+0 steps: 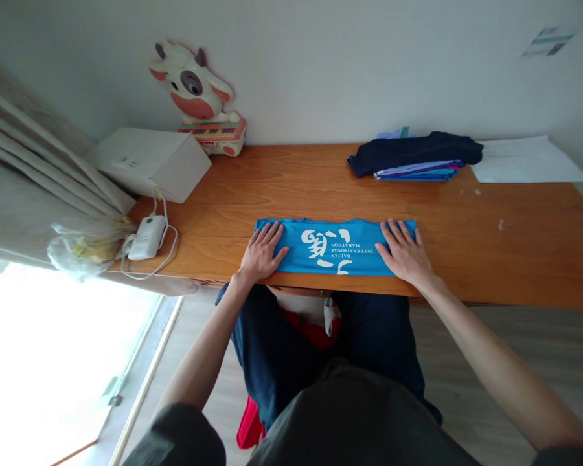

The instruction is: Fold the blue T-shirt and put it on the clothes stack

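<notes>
Slightly spread fingers of the left hand [263,252] and right hand [407,252] press flat, apparently gripping nothing, on the folded blue shirt [298,249] at the worktop's [515,246] front edge.

The shirt [298,249] lies at the front edge of the worktop [282,188], near its middle. Behind it and to the right, the pile [412,155] sits towards the back, with the paper [529,160] just right of that. At the back left stands the toy [206,107], the box [150,162] to its left. The charger [147,237] lies before the box, the bag [85,249] left of the charger.
</notes>
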Available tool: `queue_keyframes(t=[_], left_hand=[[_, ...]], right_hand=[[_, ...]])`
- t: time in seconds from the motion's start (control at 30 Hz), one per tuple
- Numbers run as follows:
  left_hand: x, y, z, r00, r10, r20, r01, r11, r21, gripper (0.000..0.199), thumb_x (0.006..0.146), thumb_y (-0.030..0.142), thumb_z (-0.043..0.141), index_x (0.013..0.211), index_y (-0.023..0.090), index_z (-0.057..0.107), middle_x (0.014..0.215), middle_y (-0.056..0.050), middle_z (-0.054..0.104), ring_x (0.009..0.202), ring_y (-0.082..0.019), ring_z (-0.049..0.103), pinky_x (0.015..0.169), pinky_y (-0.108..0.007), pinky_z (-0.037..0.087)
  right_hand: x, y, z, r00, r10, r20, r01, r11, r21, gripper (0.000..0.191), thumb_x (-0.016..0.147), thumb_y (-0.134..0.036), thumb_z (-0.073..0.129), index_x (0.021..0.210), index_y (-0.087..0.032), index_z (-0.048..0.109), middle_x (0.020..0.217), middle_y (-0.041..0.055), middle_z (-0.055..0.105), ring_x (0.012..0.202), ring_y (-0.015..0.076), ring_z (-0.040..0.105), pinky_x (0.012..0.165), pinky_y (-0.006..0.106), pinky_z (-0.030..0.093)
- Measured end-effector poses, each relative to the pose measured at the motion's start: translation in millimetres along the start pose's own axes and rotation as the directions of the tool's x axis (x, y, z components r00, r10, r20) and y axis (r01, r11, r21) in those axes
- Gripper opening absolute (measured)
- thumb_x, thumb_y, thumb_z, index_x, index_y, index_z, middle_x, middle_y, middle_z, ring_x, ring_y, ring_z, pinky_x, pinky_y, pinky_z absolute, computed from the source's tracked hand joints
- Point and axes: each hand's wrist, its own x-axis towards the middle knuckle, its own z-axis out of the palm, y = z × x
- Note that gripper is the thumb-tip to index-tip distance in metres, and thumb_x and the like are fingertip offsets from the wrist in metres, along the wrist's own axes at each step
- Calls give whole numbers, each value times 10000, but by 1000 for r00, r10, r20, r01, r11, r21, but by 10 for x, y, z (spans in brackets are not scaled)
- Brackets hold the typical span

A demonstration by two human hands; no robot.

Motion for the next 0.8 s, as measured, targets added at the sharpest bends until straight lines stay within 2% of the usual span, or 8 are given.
queue_keyframes(t=[0.1, 0.2, 0.33, 0.5, 0.63, 0.8], left_hand=[[27, 40, 16, 999, -33, -13, 33, 999, 7, 798, 1192, 651, 382, 1864, 220, 360, 1923, -61, 343, 1817, -334, 261, 1506, -579, 204], [-25, 149, 56, 991, -120, -61, 121, 992, 19, 798, 1190, 647, 377, 1850, 199, 393, 1920, -74, 349, 1811, -356, 277, 1504, -599, 202], [-115, 316, 107, 968, -223, -113, 225, 974, 1, 795, 1182, 642, 384, 1841, 198, 418, 1914, -87, 363, 1807, -384, 286, 1495, -650, 206], [-162, 453, 169, 949, -274, -155, 274, 961, -17, 798, 1180, 644, 383, 1832, 187, 437, 1898, -109, 394, 1790, -414, 322, 1482, -688, 221], [-212, 473, 196, 951, -262, -162, 266, 964, 4, 828, 1179, 673, 389, 1827, 161, 436, 1895, -137, 396, 1789, -423, 320, 1475, -696, 230], [-242, 302, 110, 984, -158, -82, 157, 988, -10, 835, 1166, 699, 428, 1859, 237, 379, 1922, -72, 349, 1813, -374, 268, 1500, -639, 198]], right_hand=[[68, 2, 1, 1000, 16, 5, -16, 1000, -1, 776, 1201, -550, 303, 1885, -184, 317, 1925, 125, 320, 1790, 387, 277, 1443, 723, 195], [59, -43, 3, 998, 62, -3, -62, 998, -5, 777, 1203, -557, 282, 1881, -180, 328, 1927, 130, 312, 1788, 404, 274, 1429, 757, 198], [-5, -189, -14, 986, 163, -11, -164, 986, -10, 801, 1206, -581, 238, 1865, -143, 363, 1918, 171, 314, 1769, 456, 300, 1386, 815, 242], [-88, -367, -23, 975, 217, -40, -217, 976, -19, 806, 1203, -556, 241, 1871, -115, 337, 1918, 196, 298, 1766, 496, 286, 1357, 848, 265], [-167, -334, -8, 993, 117, -15, -118, 993, -11, 810, 1190, -531, 282, 1902, -147, 248, 1923, 152, 301, 1777, 492, 260, 1391, 833, 214], [-188, -140, -24, 999, -42, 5, 42, 999, -12, 787, 1192, -511, 317, 1906, -189, 242, 1936, 99, 286, 1799, 429, 230, 1438, 756, 190]])
